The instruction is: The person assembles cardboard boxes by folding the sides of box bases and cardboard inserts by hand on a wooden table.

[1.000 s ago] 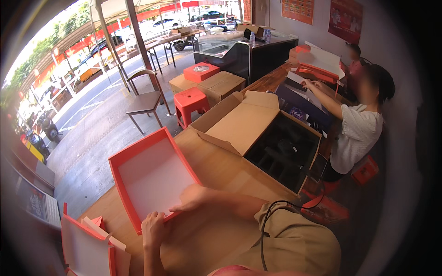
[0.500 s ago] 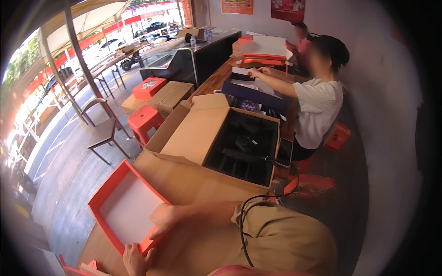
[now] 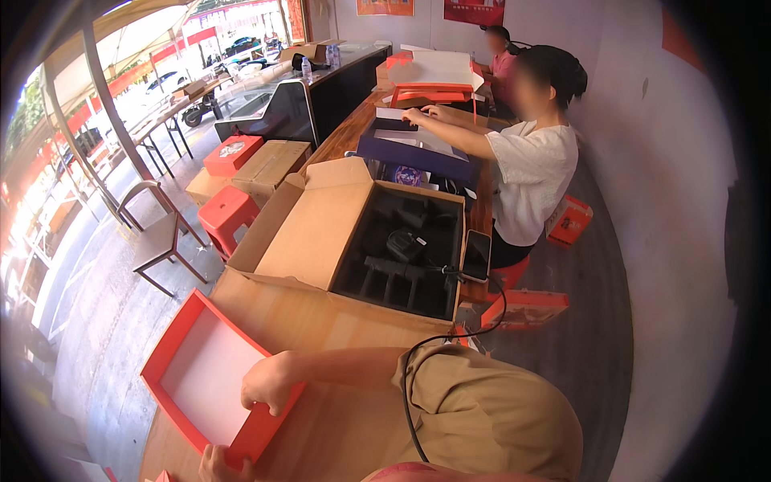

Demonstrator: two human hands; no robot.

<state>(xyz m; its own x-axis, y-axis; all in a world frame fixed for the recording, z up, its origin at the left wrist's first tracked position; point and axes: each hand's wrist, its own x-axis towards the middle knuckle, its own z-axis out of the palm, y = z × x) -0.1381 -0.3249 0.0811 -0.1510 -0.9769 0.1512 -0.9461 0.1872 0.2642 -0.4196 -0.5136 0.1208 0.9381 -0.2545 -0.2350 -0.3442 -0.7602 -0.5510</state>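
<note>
A shallow orange-red box point(image 3: 178, 337), open-topped with a white inside, lies tilted at an angle on the wooden table in front of me. My right hand point(image 3: 269, 384) reaches over its right wall, fingers curled down against the inner side. At the near corner, my left hand point(image 3: 221, 467) grips the edge of the wall; part of this hand is cut off by the lower rim of the picture. The box's white bottom holds nothing that I can see.
Beyond the box stands an open cardboard carton point(image 3: 309, 233) with a black foam insert point(image 3: 397, 277). A phone point(image 3: 476, 255) and a black cable point(image 3: 411, 353) lie at right. A co-worker point(image 3: 530, 161) handles a dark blue box point(image 3: 418, 157). Red stool point(image 3: 227, 210) and chair point(image 3: 157, 237) stand left.
The view has shifted slightly, so the scene sits farther left. My right hand has curled over the box's right wall, its fingers less stretched out. The left hand stays at the near corner.
</note>
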